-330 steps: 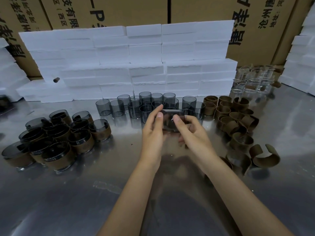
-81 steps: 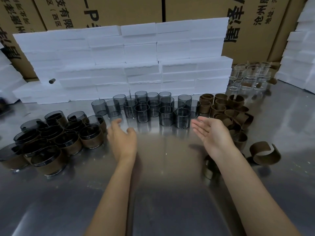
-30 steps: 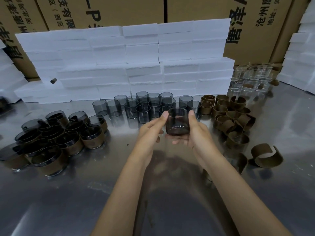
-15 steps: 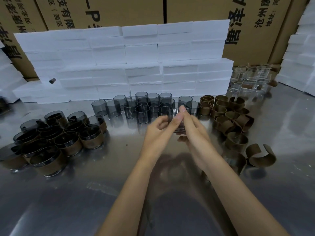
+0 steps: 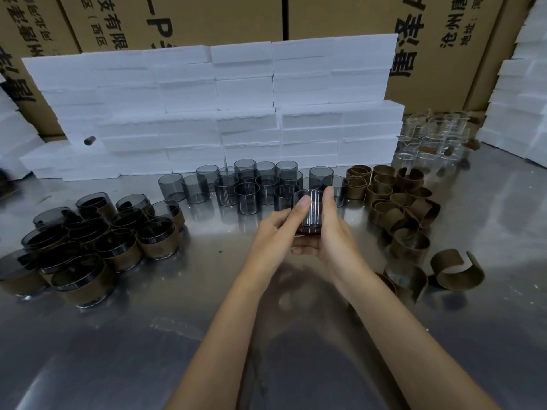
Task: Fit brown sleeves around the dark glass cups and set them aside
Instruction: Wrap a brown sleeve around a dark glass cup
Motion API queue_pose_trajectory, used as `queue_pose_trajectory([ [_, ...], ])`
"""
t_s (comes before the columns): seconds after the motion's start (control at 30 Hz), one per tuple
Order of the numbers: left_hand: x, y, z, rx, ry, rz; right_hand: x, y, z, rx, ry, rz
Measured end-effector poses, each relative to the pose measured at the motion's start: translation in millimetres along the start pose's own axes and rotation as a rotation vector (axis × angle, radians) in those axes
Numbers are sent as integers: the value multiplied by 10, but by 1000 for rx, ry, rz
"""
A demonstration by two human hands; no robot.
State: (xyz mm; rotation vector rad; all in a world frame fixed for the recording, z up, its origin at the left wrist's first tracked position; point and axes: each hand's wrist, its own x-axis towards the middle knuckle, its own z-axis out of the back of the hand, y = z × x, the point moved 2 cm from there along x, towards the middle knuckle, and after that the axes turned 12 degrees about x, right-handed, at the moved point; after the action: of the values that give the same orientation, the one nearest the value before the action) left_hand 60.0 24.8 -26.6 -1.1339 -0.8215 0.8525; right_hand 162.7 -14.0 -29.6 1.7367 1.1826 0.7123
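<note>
A dark glass cup [image 5: 311, 213] sits upright between both hands above the middle of the surface [image 5: 177, 335], just in front of the cluster of bare dark cups [image 5: 251, 184]. The left hand [image 5: 278, 235] curls its fingers onto the cup's near side with the thumb pressing high on the wall, and the right hand [image 5: 331, 235] wraps the far side and cradles the base, so both are clamped on the one cup. A brown band seems to show low on it, but the fingers hide most of that part and I cannot tell whether a sleeve is on it. As glass it is likely rigid, smooth and somewhat slippery, light enough for fingertips yet liable to chip if knocked against its neighbours; the safest hold looks to be around the side wall, thumb opposite fingers, with support under the base. The loose brown sleeves [image 5: 396, 202] heaped to the right are split, springy strips that probably open easily and grip the wall by their own curl. One open sleeve [image 5: 457, 270] lies apart at the right edge of that heap. To the left stands the group of finished sleeved cups [image 5: 118, 241], packed close together. Behind everything rise stacked white foam blocks [image 5: 236, 108] and cardboard boxes [image 5: 207, 16], with clear glass cups [image 5: 432, 134] at the back right.
</note>
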Motion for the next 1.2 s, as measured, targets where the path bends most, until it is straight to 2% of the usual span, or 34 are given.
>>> queue_pose_trajectory([
  [0.13,-28,-16,11,-23,44,61,-6,-7,12,146,-38,-12],
  [0.2,-20,-12,37,-37,-43,72,10,-14,50,180,-55,11],
  [0.3,-4,0,108,-31,-214,-2,28,-28,75,130,-71,52],
  [0.47,13,-18,85,37,-251,-60,28,-43,116,55,-72,83],
  [0.6,-14,-23,66,-6,-177,10,-14,-3,74,43,-39,87],
  [0.73,-36,12,-40,-49,-29,50,-42,-69,-6,101,90,-15],
  [0.83,-21,6,-49,-5,-20,49,-37,-78,-33,104,153,-38],
  [1.1,-19,6,29,37,50,31,-27,-92,-42,139,66,15],
  [1.2,-6,4,58,-50,-31,60,-23,-56,-31,182,3,6],
])
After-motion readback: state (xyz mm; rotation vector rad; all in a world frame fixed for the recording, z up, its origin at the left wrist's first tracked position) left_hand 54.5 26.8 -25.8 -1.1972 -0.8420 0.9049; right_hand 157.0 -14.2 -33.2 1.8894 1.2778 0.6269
